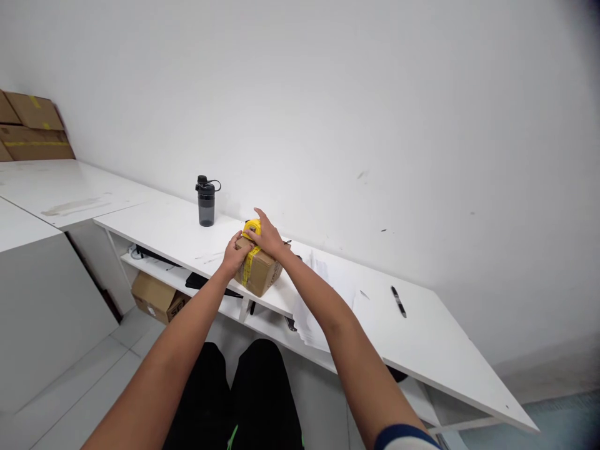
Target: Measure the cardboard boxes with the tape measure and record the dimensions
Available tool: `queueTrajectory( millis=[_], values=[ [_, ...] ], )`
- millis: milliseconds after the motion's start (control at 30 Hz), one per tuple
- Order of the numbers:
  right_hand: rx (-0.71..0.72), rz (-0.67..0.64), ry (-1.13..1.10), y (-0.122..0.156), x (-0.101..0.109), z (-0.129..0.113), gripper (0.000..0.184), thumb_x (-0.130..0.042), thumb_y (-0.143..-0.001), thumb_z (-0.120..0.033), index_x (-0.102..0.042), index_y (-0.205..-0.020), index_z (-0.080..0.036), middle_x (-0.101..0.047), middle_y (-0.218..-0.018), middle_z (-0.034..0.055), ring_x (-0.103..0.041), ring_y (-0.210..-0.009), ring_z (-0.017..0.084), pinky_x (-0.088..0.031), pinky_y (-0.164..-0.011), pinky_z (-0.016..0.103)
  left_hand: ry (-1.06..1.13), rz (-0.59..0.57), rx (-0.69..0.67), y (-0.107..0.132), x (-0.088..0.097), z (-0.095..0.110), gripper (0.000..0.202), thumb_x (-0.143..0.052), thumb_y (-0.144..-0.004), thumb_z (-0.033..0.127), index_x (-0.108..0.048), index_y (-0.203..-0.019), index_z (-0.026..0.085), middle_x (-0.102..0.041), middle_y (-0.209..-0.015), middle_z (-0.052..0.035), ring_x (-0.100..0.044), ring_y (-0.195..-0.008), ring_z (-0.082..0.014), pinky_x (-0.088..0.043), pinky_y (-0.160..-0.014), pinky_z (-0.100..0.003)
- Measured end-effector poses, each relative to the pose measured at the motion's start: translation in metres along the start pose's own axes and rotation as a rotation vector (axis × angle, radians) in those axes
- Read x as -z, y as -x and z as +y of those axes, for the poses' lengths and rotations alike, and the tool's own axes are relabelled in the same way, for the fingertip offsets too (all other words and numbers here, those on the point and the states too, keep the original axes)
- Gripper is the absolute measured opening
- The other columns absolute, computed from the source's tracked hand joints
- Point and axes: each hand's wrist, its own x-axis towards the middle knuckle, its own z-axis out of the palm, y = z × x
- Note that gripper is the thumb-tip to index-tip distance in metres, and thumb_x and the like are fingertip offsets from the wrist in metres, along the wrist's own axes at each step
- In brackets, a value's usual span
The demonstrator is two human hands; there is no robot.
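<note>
Fingers of right hand [270,237] closed on yellow tape measure [252,227], one finger raised; left hand [233,256] fingers on carton [263,275], pinch unclear. Tape measure atop carton, carton at white bench's [417,344] front edge. Risk: uneven push slides carton off; loose hold drops measure.

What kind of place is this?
Probably an office or packing room: there's a long white desk with papers and a pen, plus stacked cardboard boxes at the far left.
</note>
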Motion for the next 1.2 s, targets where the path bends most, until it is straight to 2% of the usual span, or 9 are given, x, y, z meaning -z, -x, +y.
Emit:
queueTrajectory(
  millis=[100,267,433,600,733,833,1000,1200],
  values=[
    [0.015,0.004,0.015,0.002,-0.003,0.000,0.073,-0.052,-0.087,-0.045,-0.024,-0.151,-0.022,-0.043,-0.148,0.0116,-0.050,-0.126,0.026,-0.043,-0.103,0.041,0.093,-0.070,0.076,0.003,0.001,0.005,0.067,-0.075,-0.065,0.034,-0.060,-0.129,0.020,-0.069,-0.116,-0.0074,-0.065,-0.100,-0.0227,-0.052,-0.089,-0.035],
    [0.017,-0.034,0.035,-0.002,0.000,0.000,0.070,-0.054,-0.085,-0.039,-0.029,-0.147,-0.020,-0.045,-0.144,0.0136,-0.054,-0.119,0.027,-0.045,-0.098,0.041,0.070,-0.071,0.117,0.002,0.002,0.008,0.063,-0.077,-0.062,0.035,-0.066,-0.122,0.018,-0.072,-0.105,-0.0063,-0.065,-0.094,-0.0221,-0.053,-0.086,-0.035],
    [0.035,-0.130,0.093,0.002,0.018,-0.001,0.072,-0.057,-0.083,-0.040,-0.029,-0.145,-0.019,-0.053,-0.134,0.0143,-0.061,-0.102,0.028,-0.050,-0.086,0.041,0.111,-0.063,0.120,0.000,0.001,0.006,0.066,-0.077,-0.062,0.032,-0.064,-0.124,0.015,-0.069,-0.117,-0.0094,-0.064,-0.101,-0.0225,-0.051,-0.093,-0.036],
    [0.008,-0.179,0.179,0.033,0.051,0.008,0.068,-0.059,-0.082,-0.041,-0.033,-0.141,-0.019,-0.058,-0.126,0.0131,-0.063,-0.093,0.027,-0.050,-0.083,0.041,0.072,-0.074,0.135,0.001,0.001,0.008,0.067,-0.077,-0.062,0.033,-0.064,-0.126,0.015,-0.068,-0.120,-0.0102,-0.063,-0.105,-0.0239,-0.051,-0.094,-0.037],
    [-0.073,-0.157,0.199,0.069,0.079,0.018,0.066,-0.060,-0.081,-0.044,-0.035,-0.138,-0.021,-0.061,-0.117,0.0103,-0.065,-0.084,0.025,-0.051,-0.075,0.038,0.072,-0.077,0.117,0.000,0.001,0.006,0.065,-0.076,-0.063,0.031,-0.064,-0.125,0.016,-0.068,-0.121,-0.0093,-0.064,-0.106,-0.0235,-0.051,-0.095,-0.036],
    [-0.142,-0.141,0.179,0.093,0.092,0.023,0.065,-0.060,-0.081,-0.045,-0.033,-0.137,-0.024,-0.064,-0.105,0.0071,-0.065,-0.078,0.024,-0.051,-0.071,0.037,0.064,-0.087,0.112,-0.001,0.001,0.005,0.066,-0.076,-0.064,0.031,-0.064,-0.127,0.016,-0.068,-0.121,-0.0098,-0.064,-0.105,-0.0238,-0.051,-0.096,-0.037],
    [-0.191,-0.086,0.133,0.115,0.092,0.030,0.063,-0.060,-0.081,-0.045,-0.033,-0.135,-0.024,-0.063,-0.100,0.0058,-0.065,-0.076,0.022,-0.052,-0.071,0.036,0.062,-0.086,0.117,-0.001,0.002,0.005,0.067,-0.077,-0.065,0.031,-0.063,-0.129,0.016,-0.069,-0.119,-0.0095,-0.065,-0.105,-0.0243,-0.050,-0.098,-0.039],
    [-0.216,-0.046,0.102,0.117,0.087,0.033,0.066,-0.061,-0.080,-0.045,-0.032,-0.135,-0.024,-0.063,-0.100,0.0059,-0.065,-0.077,0.022,-0.052,-0.072,0.037,0.057,-0.080,0.131,-0.001,0.003,0.007,0.065,-0.077,-0.067,0.031,-0.063,-0.128,0.018,-0.071,-0.116,-0.0084,-0.066,-0.104,-0.0243,-0.051,-0.099,-0.040]
  ],
)
